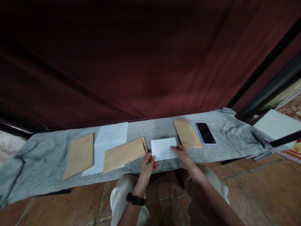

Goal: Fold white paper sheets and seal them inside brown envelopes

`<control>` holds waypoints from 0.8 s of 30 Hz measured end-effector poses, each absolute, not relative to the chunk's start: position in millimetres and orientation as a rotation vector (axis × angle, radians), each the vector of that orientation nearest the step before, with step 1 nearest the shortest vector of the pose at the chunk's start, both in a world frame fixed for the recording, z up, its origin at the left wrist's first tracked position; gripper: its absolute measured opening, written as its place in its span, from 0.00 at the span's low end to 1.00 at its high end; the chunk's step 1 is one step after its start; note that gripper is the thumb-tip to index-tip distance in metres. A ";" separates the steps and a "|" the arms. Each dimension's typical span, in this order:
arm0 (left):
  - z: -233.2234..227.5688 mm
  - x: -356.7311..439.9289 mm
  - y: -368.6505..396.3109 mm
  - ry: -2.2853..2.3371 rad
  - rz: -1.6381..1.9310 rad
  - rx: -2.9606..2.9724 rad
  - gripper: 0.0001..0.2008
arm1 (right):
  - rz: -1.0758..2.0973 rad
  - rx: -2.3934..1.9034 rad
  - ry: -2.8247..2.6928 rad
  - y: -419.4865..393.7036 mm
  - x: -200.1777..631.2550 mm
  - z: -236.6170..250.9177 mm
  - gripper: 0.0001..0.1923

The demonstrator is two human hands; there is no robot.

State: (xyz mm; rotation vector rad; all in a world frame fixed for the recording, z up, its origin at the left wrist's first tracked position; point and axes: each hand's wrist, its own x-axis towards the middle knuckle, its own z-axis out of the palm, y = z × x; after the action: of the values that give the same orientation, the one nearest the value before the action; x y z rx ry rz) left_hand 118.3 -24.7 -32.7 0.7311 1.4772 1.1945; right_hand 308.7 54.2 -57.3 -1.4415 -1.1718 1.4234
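A folded white sheet of paper (163, 147) lies on a grey cloth (42, 157) spread over the floor. My left hand (148, 164) pinches the sheet's near left corner. My right hand (182, 153) rests flat on its right edge. A brown envelope (123, 154) with its flap open lies just left of the sheet, partly over a larger white sheet (110, 138). Another brown envelope (79, 155) sits further left, and a third one (187, 133) lies just beyond my right hand.
A black phone (205, 133) lies screen up on the cloth, right of the third envelope. A dark red curtain (131, 59) hangs behind the cloth. White paper (277, 125) sits at the far right. My knees are over brown floor tiles (258, 191).
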 end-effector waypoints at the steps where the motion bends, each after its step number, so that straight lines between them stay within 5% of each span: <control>1: -32.8 118.6 -23.7 1.483 1.196 0.732 0.25 | 1.455 -1.427 -1.145 54.1 308.7 -56.4 0.22; 18: -34.6 117.5 -21.2 1.719 1.340 0.926 0.16 | 1.792 -1.253 -1.165 47.9 323.9 -30.4 0.21; 21: -24.7 98.7 -27.9 1.908 1.267 1.323 0.22 | 1.664 -1.326 -1.185 50.9 323.7 -27.9 0.20; 24: -11.9 69.7 -28.3 2.092 0.939 1.819 0.39 | 1.567 -1.369 -1.219 54.9 322.9 -28.1 0.18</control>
State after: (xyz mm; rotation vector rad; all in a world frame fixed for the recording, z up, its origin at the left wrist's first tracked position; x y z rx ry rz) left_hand 69.7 -28.3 -11.9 1.8186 2.0924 0.9386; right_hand 322.9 54.9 -28.1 -1.3693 -1.2192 1.5670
